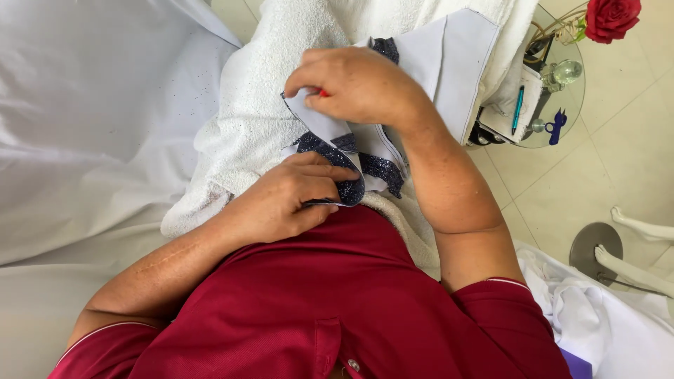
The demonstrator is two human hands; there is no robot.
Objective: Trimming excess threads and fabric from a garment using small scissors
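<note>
Your right hand [358, 84] hiding its red-tipped tool [324, 92], fabric piece [449, 63] partly under your forearm, rose [612, 17] beside it cropped.

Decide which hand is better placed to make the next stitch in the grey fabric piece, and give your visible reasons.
Probably the right hand: its fingers pinch something small and red-tipped at the edge of the grey fabric piece. The left hand is occupied, gripping the dark glittery trim against the white towel.

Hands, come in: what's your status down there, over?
Left hand pinching glittery dark fabric piece. Right hand pressing its pale lining, something small and red at the fingertips. White towel underneath. Nothing obstructing.
</note>
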